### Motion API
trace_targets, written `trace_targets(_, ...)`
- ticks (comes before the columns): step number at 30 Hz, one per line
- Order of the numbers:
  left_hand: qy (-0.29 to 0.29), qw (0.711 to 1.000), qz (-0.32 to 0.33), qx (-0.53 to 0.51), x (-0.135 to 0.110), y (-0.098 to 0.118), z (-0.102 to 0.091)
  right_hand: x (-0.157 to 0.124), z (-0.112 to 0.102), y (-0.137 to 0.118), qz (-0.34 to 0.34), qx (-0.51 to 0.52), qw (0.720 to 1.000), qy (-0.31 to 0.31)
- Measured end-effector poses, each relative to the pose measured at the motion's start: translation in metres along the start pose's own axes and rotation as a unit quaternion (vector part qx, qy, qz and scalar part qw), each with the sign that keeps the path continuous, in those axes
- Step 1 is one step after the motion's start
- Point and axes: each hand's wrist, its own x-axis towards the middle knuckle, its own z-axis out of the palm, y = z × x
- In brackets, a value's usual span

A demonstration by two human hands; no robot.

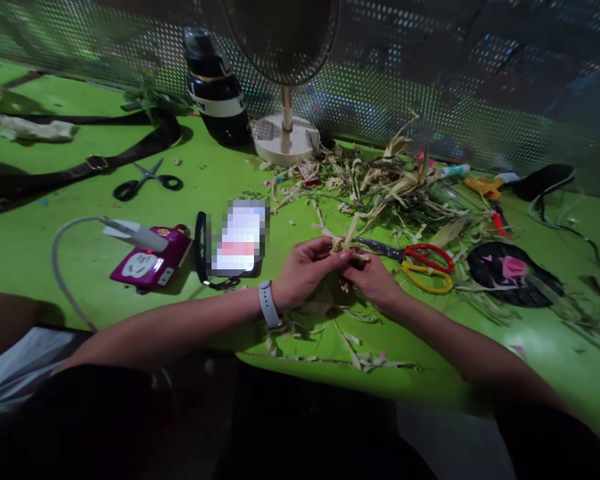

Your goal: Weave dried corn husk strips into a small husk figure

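Note:
Both hands meet near the front of the green table [220,173]. Pale dried strips, resembling corn husk [349,233], stick up from between my fingers. My left hand [310,267], with a light watch band at the wrist, closes on the strips from the left. From the right, my right hand [373,280] pinches the same strips, its fingertips touching the left thumb. The inner fingers are partly hidden. Just right of the hands lie scissors [427,267] with one red and one yellow handle. Husk scraps [355,340] are strewn below the hands.
Behind the hands spreads a heap of dried husk [380,183], with a white-based fan [285,137] and black bottle [220,100] beyond. Leftward are a lit phone [240,240], purple power socket [150,260] and black scissors [147,179]. A glue gun [485,187] and black pad [490,267] lie right.

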Motion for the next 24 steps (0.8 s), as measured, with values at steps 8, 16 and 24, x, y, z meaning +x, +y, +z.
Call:
trace_targets(8, 0.005, 0.996, 0.033, 0.081, 0.013, 0.011, -0.010, -0.015, 0.001, -0.013, 0.030, -0.105, 0.990, -0.089)
trace_targets(16, -0.049, 0.976, 0.025, 0.209, 0.008, 0.013, -0.014, -0.004, -0.025, -0.017, -0.002, -0.172, 0.985, -0.019)
trace_targets(24, -0.089, 0.952, 0.066, 0.286, 0.014, 0.010, -0.017, -0.006, -0.016, -0.011, -0.082, -0.267, 0.958, -0.067)
